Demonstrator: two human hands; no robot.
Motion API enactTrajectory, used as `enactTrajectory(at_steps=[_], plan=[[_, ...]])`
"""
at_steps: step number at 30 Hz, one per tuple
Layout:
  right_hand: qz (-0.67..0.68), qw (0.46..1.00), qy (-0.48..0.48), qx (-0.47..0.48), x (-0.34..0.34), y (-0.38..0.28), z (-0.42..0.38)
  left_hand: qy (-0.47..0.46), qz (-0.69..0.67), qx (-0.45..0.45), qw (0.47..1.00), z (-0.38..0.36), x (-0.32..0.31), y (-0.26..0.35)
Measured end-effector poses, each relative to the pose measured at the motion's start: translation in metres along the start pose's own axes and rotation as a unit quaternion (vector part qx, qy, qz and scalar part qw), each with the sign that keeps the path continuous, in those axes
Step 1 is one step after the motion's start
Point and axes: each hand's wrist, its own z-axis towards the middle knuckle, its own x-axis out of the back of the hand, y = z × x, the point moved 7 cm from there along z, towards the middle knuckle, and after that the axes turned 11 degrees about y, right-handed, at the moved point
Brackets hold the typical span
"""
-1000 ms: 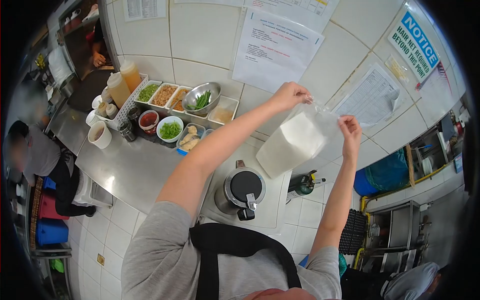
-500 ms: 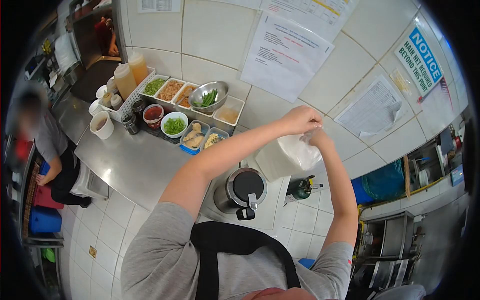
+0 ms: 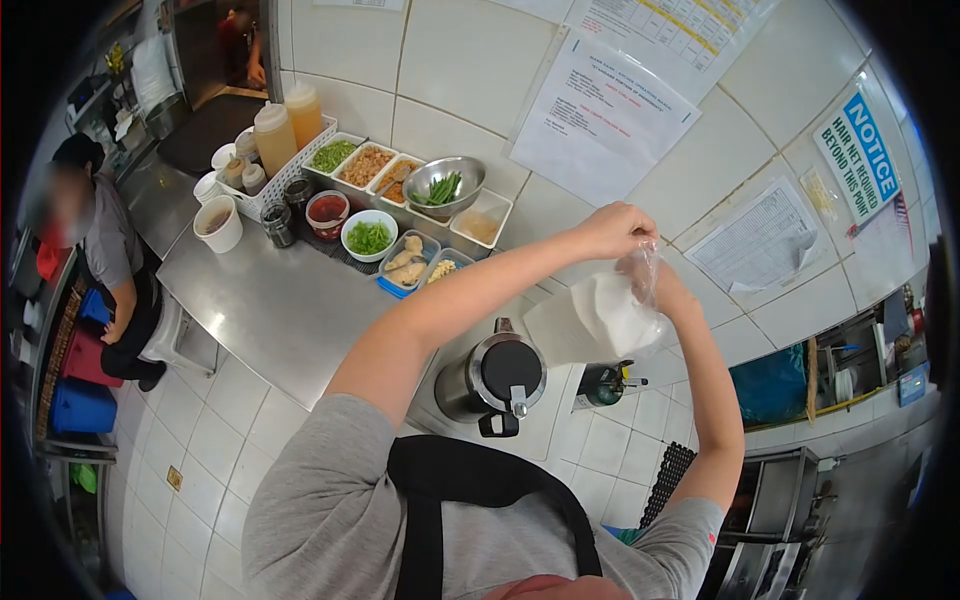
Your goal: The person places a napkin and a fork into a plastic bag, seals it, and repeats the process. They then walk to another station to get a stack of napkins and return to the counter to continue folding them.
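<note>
Both my hands are raised in front of the tiled wall, at the gathered top of a clear plastic bag point(image 3: 652, 328). My left hand point(image 3: 617, 231) pinches the upper edge with bent fingers. Just below and to the right, my right hand point(image 3: 662, 284) is closed on the bag's side, its fingers partly hidden behind the plastic. A white, box-like bulk point(image 3: 572, 322) shows in and beside the bag. Nearer to me, below my left forearm, stands a steel insulated jug point(image 3: 492, 378) with a black lid and handle.
Left along the wall stand trays of chopped food point(image 3: 367, 166), a steel bowl with green pieces point(image 3: 462, 192), a bowl of greens point(image 3: 367, 237) and squeeze bottles point(image 3: 273, 140). A dark green bottle point(image 3: 603, 385) stands right of the jug. Another person point(image 3: 105, 240) is at far left.
My hands stay on the bag, its top now drawn up a little taller between them. The whole view has shifted slightly, with the counter and wall papers moving right.
</note>
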Motion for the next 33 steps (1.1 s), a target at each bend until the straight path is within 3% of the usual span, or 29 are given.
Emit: enactTrajectory(at_steps=[5, 10, 12, 14, 16, 17, 19, 21, 23, 24, 25, 27, 28, 29, 30, 31, 32, 33], plan=[[0.015, 0.992, 0.125, -0.023, 0.071, 0.002, 0.001, -0.040, 0.035, -0.073, 0.996, 0.000, -0.002, 0.003], [-0.007, 0.965, 0.251, -0.078, 0.128, -0.008, 0.001, 0.022, -0.135, 0.059, 0.989, -0.002, -0.004, 0.015], [-0.070, 0.934, 0.336, -0.101, 0.150, -0.012, 0.003, 0.051, -0.082, 0.021, 0.995, 0.000, -0.003, 0.039], [-0.096, 0.920, 0.361, -0.122, 0.160, -0.016, -0.001, 0.077, -0.029, -0.015, 0.997, 0.002, -0.003, 0.048], [-0.013, 0.900, 0.410, -0.145, 0.166, -0.011, -0.006, 0.094, -0.028, 0.086, 0.991, 0.007, 0.001, 0.029], [-0.011, 0.899, 0.412, -0.146, 0.163, -0.016, -0.013, 0.092, -0.026, 0.086, 0.992, 0.006, -0.002, 0.023], [0.057, 0.798, 0.582, -0.145, 0.160, -0.040, -0.065, 0.192, -0.038, 0.047, 0.980, 0.001, 0.008, 0.011], [0.168, 0.790, 0.554, -0.202, 0.086, -0.060, -0.100, 0.216, -0.049, 0.051, 0.974, -0.008, 0.006, -0.001], [0.136, 0.833, 0.435, -0.314, -0.026, -0.069, -0.112, 0.255, -0.053, 0.053, 0.964, -0.011, 0.009, -0.013], [0.115, 0.837, 0.388, -0.368, -0.068, -0.070, -0.113, 0.239, -0.112, 0.112, 0.958, -0.012, -0.003, -0.030], [0.130, 0.842, 0.382, -0.358, -0.081, -0.068, -0.104, 0.224, -0.169, 0.171, 0.944, -0.015, -0.014, -0.043], [-0.009, 0.860, 0.211, -0.464, -0.112, -0.033, -0.091, 0.202, -0.338, 0.252, 0.884, -0.025, -0.041, -0.038], [-0.014, 0.865, 0.273, -0.421, -0.132, -0.005, -0.091, 0.183, -0.310, 0.317, 0.878, -0.031, -0.050, -0.039], [-0.014, 0.864, 0.336, -0.375, -0.148, 0.019, -0.090, 0.174, -0.314, 0.326, 0.875, -0.041, -0.039, -0.009], [0.000, 0.891, 0.214, -0.401, -0.139, 0.026, -0.078, 0.159, -0.308, 0.282, 0.895, -0.038, -0.038, -0.005], [0.058, 0.868, 0.283, -0.403, -0.144, 0.045, -0.083, 0.112, -0.402, 0.194, 0.888, -0.036, -0.032, 0.010], [0.185, 0.841, 0.345, -0.373, -0.146, 0.065, -0.089, 0.129, -0.395, 0.173, 0.893, -0.042, -0.015, 0.017], [0.162, 0.855, 0.245, -0.427, -0.134, 0.072, -0.095, 0.147, -0.385, 0.150, 0.899, -0.047, 0.008, 0.023]])
